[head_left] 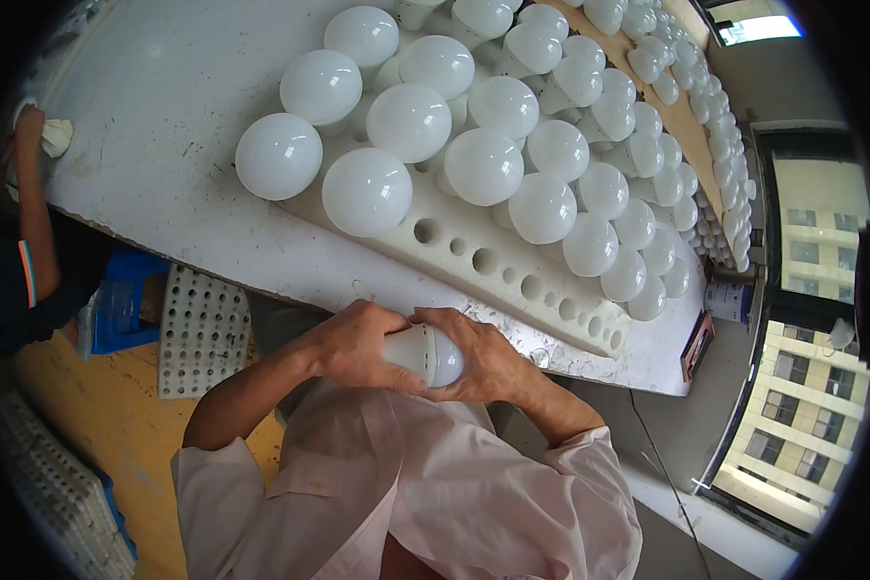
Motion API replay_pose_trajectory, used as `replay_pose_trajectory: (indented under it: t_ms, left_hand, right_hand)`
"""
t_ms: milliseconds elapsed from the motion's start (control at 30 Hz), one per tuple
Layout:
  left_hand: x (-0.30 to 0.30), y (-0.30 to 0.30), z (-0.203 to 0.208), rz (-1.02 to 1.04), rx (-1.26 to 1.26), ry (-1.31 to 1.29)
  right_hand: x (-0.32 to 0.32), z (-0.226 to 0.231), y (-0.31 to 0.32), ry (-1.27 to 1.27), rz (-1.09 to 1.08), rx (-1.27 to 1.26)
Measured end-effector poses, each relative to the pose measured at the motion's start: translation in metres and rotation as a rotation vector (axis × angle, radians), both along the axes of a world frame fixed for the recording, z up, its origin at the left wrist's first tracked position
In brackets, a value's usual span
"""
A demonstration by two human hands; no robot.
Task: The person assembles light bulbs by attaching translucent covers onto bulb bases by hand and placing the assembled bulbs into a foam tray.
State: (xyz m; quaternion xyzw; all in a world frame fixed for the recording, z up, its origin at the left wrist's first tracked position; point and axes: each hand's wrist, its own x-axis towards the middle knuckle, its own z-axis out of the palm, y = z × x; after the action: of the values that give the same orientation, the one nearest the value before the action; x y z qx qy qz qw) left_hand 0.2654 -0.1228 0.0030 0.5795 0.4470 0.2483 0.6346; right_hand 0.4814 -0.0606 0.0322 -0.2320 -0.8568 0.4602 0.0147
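A white light bulb (414,354) lies sideways between my two hands, close to my body at the table's front edge. My left hand (356,344) wraps round the base end of the bulb. Around its rounded dome my right hand (480,356) is closed, with part of the dome showing between the fingers. Just beyond my hands, a white foam tray (454,253) with round holes holds many upright bulbs, among them a near bulb (366,191). Several holes along the tray's front edge hold no bulb.
The white table (179,145) runs across in front of me. More bulbs stand on a brown board (681,116) at the far right. Another person's arm (35,193) reaches onto the table at far left. Below sit a blue stool (126,300) and a perforated tray (203,333).
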Motion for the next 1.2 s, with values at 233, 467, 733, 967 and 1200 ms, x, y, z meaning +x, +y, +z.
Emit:
replay_pose_trajectory:
  t_ms: [233,467,733,967,1200]
  left_hand:
    - [0.003,-0.002,-0.006,0.024,-0.008,-0.132]
    - [0.005,-0.008,0.001,0.024,-0.283,-0.237]
    - [0.005,-0.009,-0.01,0.153,-0.449,-0.509]
    - [0.006,-0.005,-0.014,0.237,-0.305,-0.798]
    - [-0.007,-0.016,-0.028,0.33,-0.212,-0.676]
  right_hand:
    - [-0.017,-0.02,-0.004,0.572,0.026,0.308]
    - [-0.025,-0.03,-0.009,0.758,-0.062,0.165]
    - [-0.025,-0.025,-0.001,0.618,-0.226,0.056]
    - [-0.009,0.0,0.019,0.66,-0.308,0.303]
    - [-0.044,0.032,0.051,0.331,-0.284,0.806]
